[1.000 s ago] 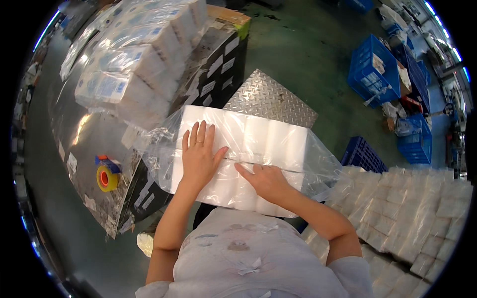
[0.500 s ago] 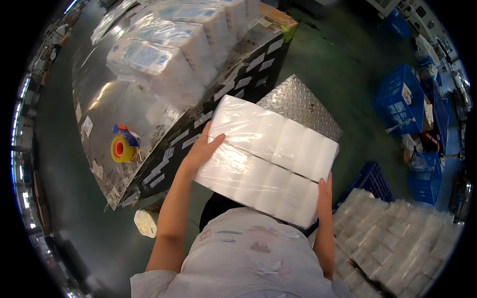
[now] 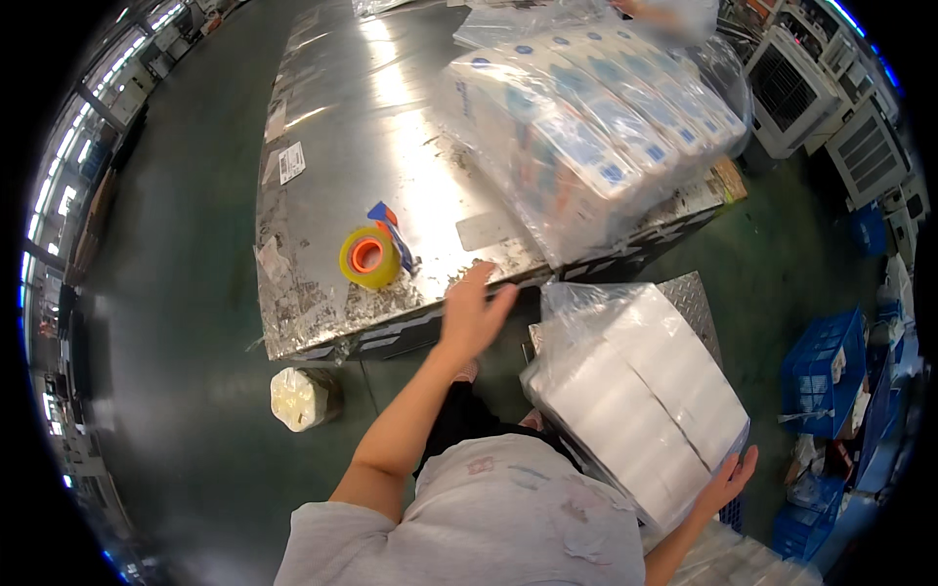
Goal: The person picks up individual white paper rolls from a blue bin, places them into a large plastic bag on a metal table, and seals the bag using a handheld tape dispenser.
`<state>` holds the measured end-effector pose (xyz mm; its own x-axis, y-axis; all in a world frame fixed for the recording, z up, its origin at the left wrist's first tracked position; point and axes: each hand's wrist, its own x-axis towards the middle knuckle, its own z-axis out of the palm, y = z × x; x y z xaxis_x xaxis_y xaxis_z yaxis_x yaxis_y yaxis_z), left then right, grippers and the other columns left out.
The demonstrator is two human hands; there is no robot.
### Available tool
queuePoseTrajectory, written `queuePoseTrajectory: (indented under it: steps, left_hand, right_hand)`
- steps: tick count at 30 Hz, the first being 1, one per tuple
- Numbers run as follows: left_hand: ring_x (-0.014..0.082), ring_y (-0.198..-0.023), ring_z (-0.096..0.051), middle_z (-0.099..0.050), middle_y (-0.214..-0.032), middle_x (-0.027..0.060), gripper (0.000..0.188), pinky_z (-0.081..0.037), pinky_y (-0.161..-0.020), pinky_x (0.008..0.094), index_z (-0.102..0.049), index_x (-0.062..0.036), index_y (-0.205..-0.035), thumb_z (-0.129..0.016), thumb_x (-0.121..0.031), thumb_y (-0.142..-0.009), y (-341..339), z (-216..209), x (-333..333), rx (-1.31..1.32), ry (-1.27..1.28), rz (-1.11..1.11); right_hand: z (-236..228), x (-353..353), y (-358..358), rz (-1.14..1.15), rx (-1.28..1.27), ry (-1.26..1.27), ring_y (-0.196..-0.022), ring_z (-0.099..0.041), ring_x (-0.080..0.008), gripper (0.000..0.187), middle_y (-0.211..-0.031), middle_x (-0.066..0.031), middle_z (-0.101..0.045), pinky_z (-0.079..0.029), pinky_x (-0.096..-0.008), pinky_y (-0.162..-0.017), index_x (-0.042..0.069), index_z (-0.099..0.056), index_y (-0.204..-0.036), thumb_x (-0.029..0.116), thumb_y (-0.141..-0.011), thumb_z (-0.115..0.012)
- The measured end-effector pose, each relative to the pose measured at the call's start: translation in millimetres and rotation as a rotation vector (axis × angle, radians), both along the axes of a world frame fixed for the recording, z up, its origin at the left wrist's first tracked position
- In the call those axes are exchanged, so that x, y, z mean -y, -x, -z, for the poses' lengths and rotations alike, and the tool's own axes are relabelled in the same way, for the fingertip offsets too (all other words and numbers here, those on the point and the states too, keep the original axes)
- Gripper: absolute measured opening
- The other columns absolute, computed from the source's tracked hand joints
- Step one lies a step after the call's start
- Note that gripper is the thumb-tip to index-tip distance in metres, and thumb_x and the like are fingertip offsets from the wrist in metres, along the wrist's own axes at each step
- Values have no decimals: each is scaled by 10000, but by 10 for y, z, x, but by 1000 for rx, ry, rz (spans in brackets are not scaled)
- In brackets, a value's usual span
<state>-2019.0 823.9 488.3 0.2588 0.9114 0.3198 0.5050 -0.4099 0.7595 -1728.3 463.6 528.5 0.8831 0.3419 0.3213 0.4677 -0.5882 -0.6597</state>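
Observation:
A large pack of white paper rolls (image 3: 635, 400), two rows wrapped in clear film, is tilted at my right front. Its loose film end points toward the table. My right hand (image 3: 721, 483) holds the pack by its near right end, partly hidden beneath it. My left hand (image 3: 474, 317) is off the pack, fingers apart, at the front edge of the metal-topped table (image 3: 342, 186). A roll of yellow tape (image 3: 369, 258) with an orange core and a blue-and-orange piece beside it lies on the tabletop, left of that hand.
A clear-bagged bundle of printed packs (image 3: 596, 127) sits on the table's right side, with another person's blurred hand (image 3: 657, 12) behind it. A wrapped yellowish roll (image 3: 301, 398) stands on the floor. Blue crates (image 3: 826, 371) are at right. More wrapped packs (image 3: 738, 559) lie below.
My left hand has let go of the pack and reached to the table edge. The pack has swung right and turned, still in my right hand. The view has turned too.

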Motion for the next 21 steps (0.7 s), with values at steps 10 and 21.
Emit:
queuePoseTrajectory:
  steps: [10,21]
  left_hand:
    - [330,-805,-586,-626,-820,201,480,-350,-847,436,-619,25,-795,-536,-447,-795,1482,800,-1217,-576,221,-280]
    - [342,-742,-589,-610,-760,180,376,-459,-733,401,-600,5,-788,-661,-340,-651,1544,187,-783,45,537,55]
  right_hand:
    - [-252,-2723,2192,-884,-1082,-358,-858,-602,-151,205,-951,-110,-620,-479,-263,-764,-22,-561,-1070,47,-883,-514]
    - [332,-3034,2852,-770,-1326,-200,-945,-569,-146,427,-1076,-89,-572,-462,-267,-825,15,-420,-1253,136,-873,-572]
